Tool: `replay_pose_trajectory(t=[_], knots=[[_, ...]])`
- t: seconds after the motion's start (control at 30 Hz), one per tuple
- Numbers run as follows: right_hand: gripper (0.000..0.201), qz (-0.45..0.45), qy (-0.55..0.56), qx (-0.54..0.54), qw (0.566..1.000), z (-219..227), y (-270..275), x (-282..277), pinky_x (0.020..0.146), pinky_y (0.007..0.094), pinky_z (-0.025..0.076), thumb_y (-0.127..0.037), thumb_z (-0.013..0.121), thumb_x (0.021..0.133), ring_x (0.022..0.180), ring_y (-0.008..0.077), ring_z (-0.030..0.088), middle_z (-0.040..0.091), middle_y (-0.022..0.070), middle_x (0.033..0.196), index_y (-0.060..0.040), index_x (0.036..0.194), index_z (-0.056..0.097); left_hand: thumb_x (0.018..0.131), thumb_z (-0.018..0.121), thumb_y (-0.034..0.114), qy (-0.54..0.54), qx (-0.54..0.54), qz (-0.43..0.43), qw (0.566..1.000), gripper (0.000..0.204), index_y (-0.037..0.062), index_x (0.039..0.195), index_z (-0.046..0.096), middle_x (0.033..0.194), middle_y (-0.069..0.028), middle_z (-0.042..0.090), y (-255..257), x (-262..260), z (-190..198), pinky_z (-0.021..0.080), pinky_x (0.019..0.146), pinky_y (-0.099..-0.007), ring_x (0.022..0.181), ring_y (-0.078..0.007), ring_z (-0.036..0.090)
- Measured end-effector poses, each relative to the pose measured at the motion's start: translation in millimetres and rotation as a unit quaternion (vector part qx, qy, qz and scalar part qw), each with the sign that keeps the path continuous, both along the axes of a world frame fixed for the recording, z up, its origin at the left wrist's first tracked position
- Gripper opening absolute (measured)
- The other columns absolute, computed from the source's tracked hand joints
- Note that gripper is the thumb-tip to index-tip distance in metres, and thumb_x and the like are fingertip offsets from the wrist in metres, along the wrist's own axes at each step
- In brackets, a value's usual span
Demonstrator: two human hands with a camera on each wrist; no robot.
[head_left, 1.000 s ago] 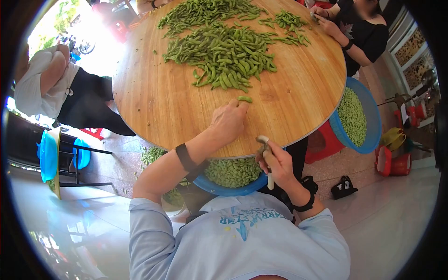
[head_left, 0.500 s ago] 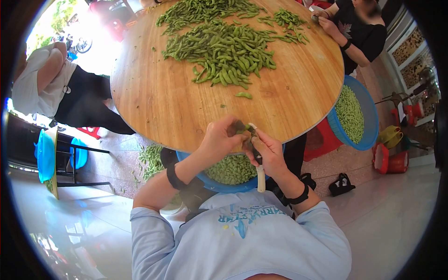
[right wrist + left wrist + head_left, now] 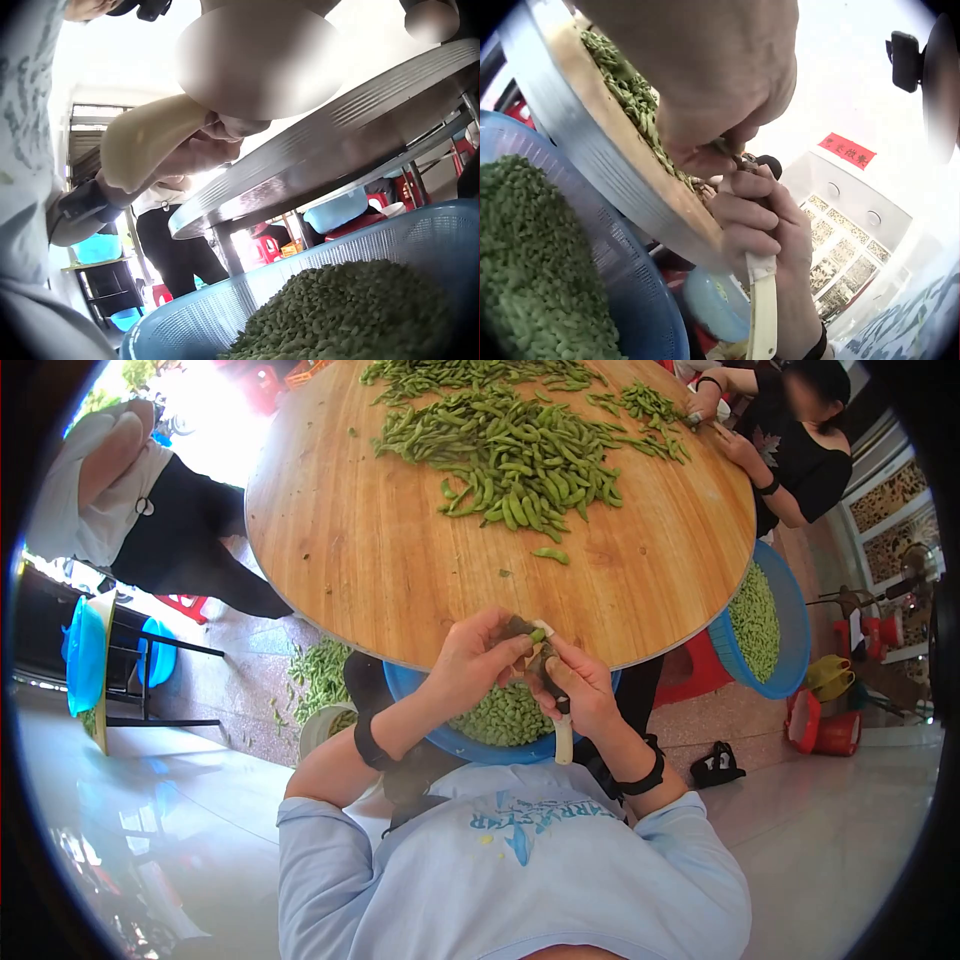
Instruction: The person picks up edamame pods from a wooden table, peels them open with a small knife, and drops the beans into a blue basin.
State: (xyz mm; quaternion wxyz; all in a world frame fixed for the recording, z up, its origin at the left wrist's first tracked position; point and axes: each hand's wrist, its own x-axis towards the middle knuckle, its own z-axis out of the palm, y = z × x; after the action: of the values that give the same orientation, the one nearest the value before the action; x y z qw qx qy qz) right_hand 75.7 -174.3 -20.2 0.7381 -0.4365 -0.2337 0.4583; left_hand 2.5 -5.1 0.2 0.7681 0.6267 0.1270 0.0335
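Observation:
Both my hands meet at the near edge of the round wooden table [image 3: 350,580]. My left hand [image 3: 480,650] pinches a green bean pod [image 3: 538,634] between thumb and fingers, against the right hand's fingertips. My right hand [image 3: 585,690] grips a tool with a cream handle [image 3: 763,315]; its working end is hidden by the fingers. The handle sticks out below the fist. Under both hands stands a blue mesh basket [image 3: 180,315] filled with shelled green beans [image 3: 505,717]. A single pod [image 3: 550,555] lies on the table beyond my hands.
A large heap of pods [image 3: 510,455] covers the table's far middle. Another person [image 3: 805,460] works at the right edge, near a second blue basket [image 3: 798,650] of beans. Someone in white stands left. Pods [image 3: 320,670] lie on the floor at left.
My left hand came back from the tabletop to my right hand and now has a pod pinched there. The right hand rose slightly and turned toward it. The view has shifted a little.

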Motion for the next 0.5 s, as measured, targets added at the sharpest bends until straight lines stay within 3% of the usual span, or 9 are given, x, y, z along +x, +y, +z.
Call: replay_pose_trajectory(t=[0.23,0.3,0.5], knots=[[0.042,-0.032,-0.026,-0.002,0.999,-4.3,1.7,-1.4,0.044,0.0185,0.037,-0.018,0.04,0.1,0.055,0.0064,0.045,0.054,0.0044,0.076,-0.0002,0.137,0.038,0.089,0.059,0.007,-0.002,-0.045,0.014,0.999,0.016,-0.0036,0.101,0.057,0.077,-0.004,0.061,2.1,-3.2,-3.7,0.041,0.048,-0.02,0.059,-0.0062,0.053],[0.041,-0.017,-0.014,0.001,1.0,-4.6,1.0,-1.9,0.044,0.0185,0.037,-0.017,0.04,0.1,0.054,0.0064,0.045,0.054,0.0048,0.076,-0.0002,0.137,0.038,0.089,0.059,0.008,0.014,0.016,0.008,1.0,0.016,-0.0033,0.099,0.058,0.079,-0.004,0.062,2.2,-5.8,0.5,0.044,0.052,-0.0211,0.063,-0.0068,0.055],[0.044,-0.019,-0.02,0.002,1.0,-4.8,-1.7,-1.3,0.044,0.0182,0.037,-0.018,0.041,0.099,0.055,0.007,0.046,0.055,0.0055,0.078,-0.0017,0.14,0.035,0.09,0.058,0.009,-0.019,0.043,0.008,0.999,0.014,0.0003,0.101,0.06,0.084,-0.0043,0.063,-1.6,-7.6,-6.8,0.049,0.063,-0.0209,0.073,-0.0075,0.058]])
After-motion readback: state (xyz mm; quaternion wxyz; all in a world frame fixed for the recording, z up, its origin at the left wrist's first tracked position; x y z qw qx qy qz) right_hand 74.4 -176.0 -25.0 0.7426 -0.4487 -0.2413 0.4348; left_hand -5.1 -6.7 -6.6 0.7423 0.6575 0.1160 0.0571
